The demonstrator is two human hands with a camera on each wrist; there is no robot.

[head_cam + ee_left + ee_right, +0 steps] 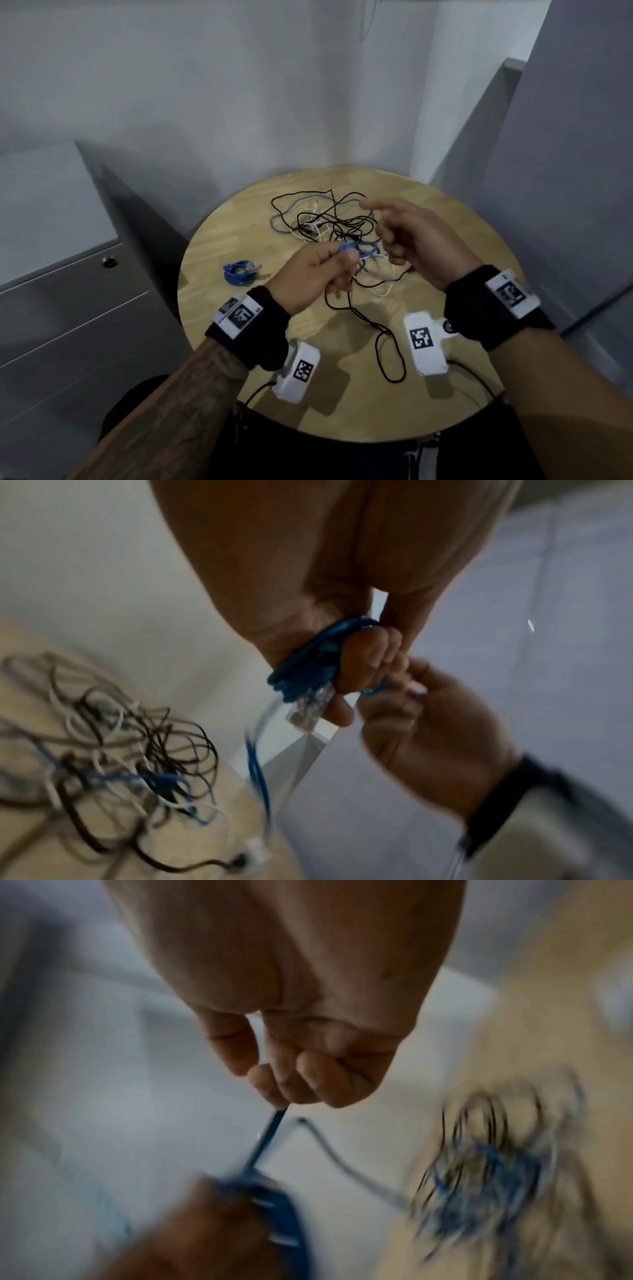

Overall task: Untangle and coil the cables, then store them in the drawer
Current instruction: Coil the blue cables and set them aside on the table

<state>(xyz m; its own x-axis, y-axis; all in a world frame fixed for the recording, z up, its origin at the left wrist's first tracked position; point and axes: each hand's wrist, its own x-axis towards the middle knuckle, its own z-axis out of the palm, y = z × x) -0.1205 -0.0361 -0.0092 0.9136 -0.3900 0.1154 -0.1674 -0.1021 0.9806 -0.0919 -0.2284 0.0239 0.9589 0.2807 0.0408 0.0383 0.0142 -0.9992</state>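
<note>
Cables, left to right: finished coil (241, 273) lower-left on table (445, 219); left hand (315, 270) clamps blue loops (304, 664) at center; right hand (411, 240) pinches its free run; tangle (322, 219) above. Risk: a hard tug drags the tangle, tightening knots.

The light is dim, soft and bluish-grey. Hands cast faint shadows on the round table (239, 359). The head view bends at its edges. Both wrist views are smeared, the right worst; the cable tangle (486, 1164) is streaked.
</note>
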